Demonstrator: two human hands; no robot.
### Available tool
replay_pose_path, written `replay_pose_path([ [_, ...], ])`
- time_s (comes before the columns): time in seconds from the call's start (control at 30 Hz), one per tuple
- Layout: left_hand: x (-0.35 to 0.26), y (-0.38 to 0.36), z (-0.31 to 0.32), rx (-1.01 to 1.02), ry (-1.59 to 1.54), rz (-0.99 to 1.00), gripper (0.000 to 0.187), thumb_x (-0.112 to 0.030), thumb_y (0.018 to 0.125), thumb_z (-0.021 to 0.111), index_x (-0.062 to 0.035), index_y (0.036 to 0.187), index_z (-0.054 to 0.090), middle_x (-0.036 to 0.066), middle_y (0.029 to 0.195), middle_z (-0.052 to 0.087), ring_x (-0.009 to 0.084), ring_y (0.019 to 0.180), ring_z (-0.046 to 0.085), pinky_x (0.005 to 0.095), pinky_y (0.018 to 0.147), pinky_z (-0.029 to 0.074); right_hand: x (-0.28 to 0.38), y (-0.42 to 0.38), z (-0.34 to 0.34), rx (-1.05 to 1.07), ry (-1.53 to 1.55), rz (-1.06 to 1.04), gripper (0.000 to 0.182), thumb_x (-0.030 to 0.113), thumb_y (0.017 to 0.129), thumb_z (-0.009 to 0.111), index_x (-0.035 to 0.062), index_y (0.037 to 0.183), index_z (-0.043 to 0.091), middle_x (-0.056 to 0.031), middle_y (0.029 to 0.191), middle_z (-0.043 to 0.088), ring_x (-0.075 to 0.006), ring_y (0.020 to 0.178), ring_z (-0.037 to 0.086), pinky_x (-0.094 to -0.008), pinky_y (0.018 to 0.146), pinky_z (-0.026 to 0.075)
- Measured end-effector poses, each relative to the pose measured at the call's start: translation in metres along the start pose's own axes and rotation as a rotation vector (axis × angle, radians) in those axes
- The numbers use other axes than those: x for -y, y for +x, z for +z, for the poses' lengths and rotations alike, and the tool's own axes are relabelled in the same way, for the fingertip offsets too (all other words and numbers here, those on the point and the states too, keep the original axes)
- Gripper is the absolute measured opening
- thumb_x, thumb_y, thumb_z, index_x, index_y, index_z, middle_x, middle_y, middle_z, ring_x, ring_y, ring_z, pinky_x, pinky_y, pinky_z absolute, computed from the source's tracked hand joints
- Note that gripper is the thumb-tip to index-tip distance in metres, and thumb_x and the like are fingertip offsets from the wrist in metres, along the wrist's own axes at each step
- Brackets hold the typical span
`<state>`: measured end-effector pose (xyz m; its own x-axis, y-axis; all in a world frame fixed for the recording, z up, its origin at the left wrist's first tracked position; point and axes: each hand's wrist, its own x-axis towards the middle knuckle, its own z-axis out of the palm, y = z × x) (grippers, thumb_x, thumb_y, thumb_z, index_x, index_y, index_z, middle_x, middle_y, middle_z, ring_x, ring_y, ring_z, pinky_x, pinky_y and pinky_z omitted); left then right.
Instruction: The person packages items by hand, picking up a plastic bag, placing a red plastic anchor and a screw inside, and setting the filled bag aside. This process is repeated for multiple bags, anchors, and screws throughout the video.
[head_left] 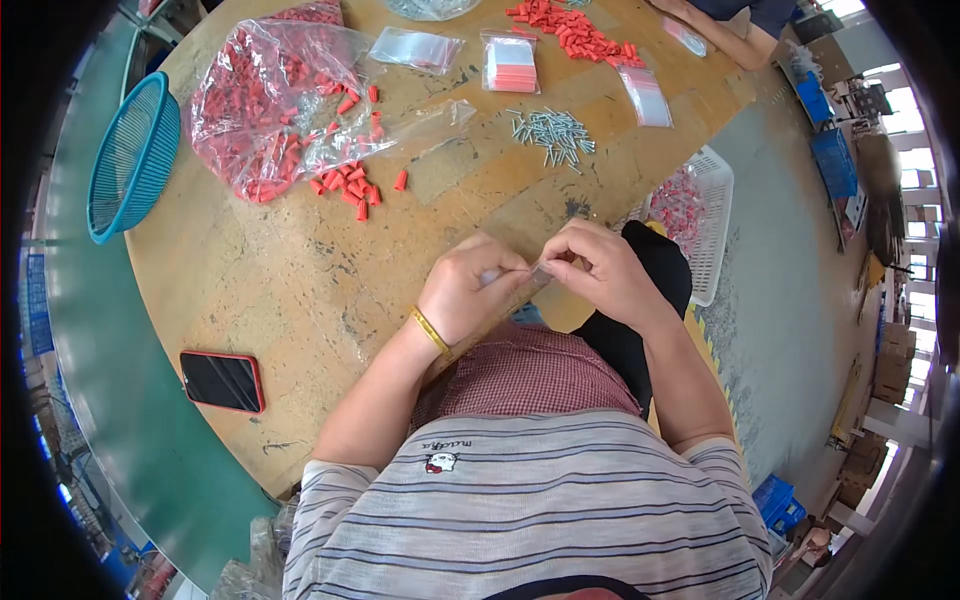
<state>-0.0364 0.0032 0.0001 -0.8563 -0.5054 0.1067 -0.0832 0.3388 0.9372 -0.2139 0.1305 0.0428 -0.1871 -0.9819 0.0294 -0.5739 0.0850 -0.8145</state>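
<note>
At the table's near edge, my left hand [468, 284] and my right hand [598, 272] meet with fingertips pinched. Between them is a small clear plastic bag [541, 274], gripped from both sides; its contents are mostly hidden by my fingers. Beyond my hands lies a loose pile of metal screws [553, 136]. Red conical plastic caps [350, 185] spill from a large clear bag [290, 100] on the left. A stack of small zip bags [511, 62] sits farther back, with more zip bags [645, 97] to its right.
A phone [222, 382] lies at the left on the wooden table [300, 300]. A blue-green basket [133, 155] stands at the left edge. Right of the table, a white basket [716, 220] holds filled bags. Across the table, another person's arm [725, 40] rests near more red caps [575, 32].
</note>
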Motion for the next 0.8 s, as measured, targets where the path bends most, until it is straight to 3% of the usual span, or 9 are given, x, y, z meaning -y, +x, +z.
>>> replay_pose_path([
  [0.1,0.000,-0.001,0.005,-0.080,-0.020,-0.059,0.014,-0.007,0.078,0.079,-0.0023,0.086,0.068,0.004,0.079,0.060,0.0135,0.072,0.055,0.0290,0.066,0.046,0.005,0.001,0.008,-0.087,0.098,0.076,0.009,0.003,0.086,0.068,0.0027,0.093,0.063,-0.0021,0.085,0.056,-0.0087,0.070,0.052,-0.0243,0.061,0.042],
  [0.2,-0.003,-0.002,0.006,-0.134,-0.056,-0.182,0.015,-0.007,0.077,0.080,-0.0027,0.082,0.066,0.003,0.076,0.057,0.0110,0.069,0.053,0.0280,0.062,0.044,0.003,-0.001,0.021,-0.294,0.037,0.020,0.010,0.004,0.087,0.069,0.0019,0.093,0.062,-0.0026,0.087,0.056,-0.0087,0.070,0.053,-0.0233,0.061,0.043],
  [0.3,-0.002,-0.002,0.006,-0.161,-0.032,-0.179,0.016,-0.008,0.077,0.080,-0.0028,0.081,0.066,0.002,0.075,0.056,0.0097,0.069,0.053,0.0275,0.061,0.044,0.006,-0.003,0.026,-0.197,0.063,0.052,0.012,0.011,0.087,0.069,0.0034,0.092,0.061,-0.0084,0.084,0.058,-0.0211,0.078,0.061,-0.0327,0.069,0.049],
  [0.47,0.002,-0.002,0.005,-0.135,0.010,-0.076,0.015,-0.009,0.080,0.079,-0.0016,0.082,0.067,0.002,0.079,0.058,0.0108,0.071,0.054,0.0269,0.063,0.045,0.013,0.001,0.033,-0.141,0.065,0.105,0.011,0.011,0.089,0.066,0.0015,0.092,0.060,-0.0100,0.084,0.059,-0.0232,0.075,0.061,-0.0339,0.069,0.048],
  [0.6,0.007,0.001,0.000,-0.054,-0.144,-0.062,0.010,-0.009,0.086,0.073,-0.0020,0.092,0.071,0.003,0.083,0.062,0.0098,0.072,0.055,0.0260,0.064,0.045,0.011,0.001,0.028,-0.120,0.101,0.163,0.011,0.011,0.090,0.064,0.0004,0.092,0.059,-0.0109,0.082,0.059,-0.0248,0.074,0.059,-0.0350,0.067,0.047],
  [0.7,0.004,-0.002,0.007,-0.144,-0.161,-0.168,0.009,-0.009,0.088,0.070,-0.0017,0.093,0.071,0.003,0.081,0.062,0.0078,0.071,0.055,0.0244,0.064,0.045,0.006,-0.003,0.031,-0.143,0.082,0.126,0.010,0.010,0.091,0.063,0.0007,0.092,0.059,-0.0105,0.081,0.058,-0.0239,0.073,0.058,-0.0332,0.066,0.047],
  [0.8,-0.002,0.000,0.003,-0.215,-0.062,-0.163,0.008,-0.008,0.087,0.069,-0.0023,0.093,0.069,0.002,0.079,0.062,0.0054,0.070,0.056,0.0238,0.063,0.046,0.000,-0.005,0.036,-0.151,0.248,0.247,0.008,0.008,0.094,0.061,0.0012,0.092,0.058,-0.0018,0.082,0.056,-0.0090,0.070,0.052,-0.0253,0.062,0.043],
])
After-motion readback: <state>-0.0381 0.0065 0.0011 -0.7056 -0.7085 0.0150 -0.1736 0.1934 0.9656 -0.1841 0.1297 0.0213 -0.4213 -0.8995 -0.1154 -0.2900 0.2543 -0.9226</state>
